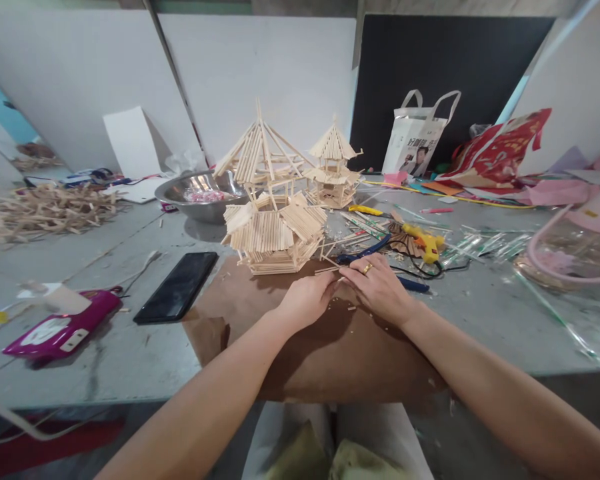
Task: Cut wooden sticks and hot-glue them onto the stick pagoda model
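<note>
Both hands meet over a brown paper sheet. My left hand is closed, its thumb and fingertips pinched at thin wooden sticks. Opposite it, my right hand, with a ring on one finger, has its fingers pressed together at the same spot. The fingers partly hide the stick ends. Just beyond the left hand stands a stick-built pavilion model with a partly slatted upper roof. Blue handles of a hand tool show behind and beside my right hand.
A smaller stick pavilion stands behind. A metal bowl, a black phone and a purple power strip are at left. Right lie a yellow glue gun, plastic-wrapped sticks and a pink-handled clear container.
</note>
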### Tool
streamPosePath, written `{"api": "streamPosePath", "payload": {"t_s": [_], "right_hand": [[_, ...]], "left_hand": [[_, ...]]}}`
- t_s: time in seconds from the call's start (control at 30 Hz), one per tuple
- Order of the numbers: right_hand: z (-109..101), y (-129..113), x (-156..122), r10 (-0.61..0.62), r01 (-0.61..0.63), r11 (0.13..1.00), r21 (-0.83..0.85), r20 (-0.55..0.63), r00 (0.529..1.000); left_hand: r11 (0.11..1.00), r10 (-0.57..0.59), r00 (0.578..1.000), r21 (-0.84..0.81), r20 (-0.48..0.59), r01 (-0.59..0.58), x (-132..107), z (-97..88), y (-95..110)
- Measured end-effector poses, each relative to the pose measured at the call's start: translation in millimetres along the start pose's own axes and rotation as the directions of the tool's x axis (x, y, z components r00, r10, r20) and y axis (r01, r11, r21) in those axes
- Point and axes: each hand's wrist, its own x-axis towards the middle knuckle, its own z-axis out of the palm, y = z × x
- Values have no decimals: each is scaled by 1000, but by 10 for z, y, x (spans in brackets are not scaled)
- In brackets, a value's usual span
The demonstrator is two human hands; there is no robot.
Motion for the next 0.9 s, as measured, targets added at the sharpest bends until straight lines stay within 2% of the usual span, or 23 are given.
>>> {"api": "streamPosePath", "payload": {"t_s": [0.17,0.33,0.57,0.9], "right_hand": [[2,-41,-8,33,-32,999,-19,61,998],[-4,-66,-18,54,-52,998,-28,92,994],[12,-78,-8,81,-77,996,-46,96,992],[33,-128,-20,123,-106,986,-131,128,984]], "left_hand": [[985,-29,1000,167,3,28,-4,-16,41],[963,-37,999,266,-25,42,-16,10,53],[956,-45,999,290,9,40,-25,16,59],[945,-113,993,313,24,100,-37,22,82]]}}
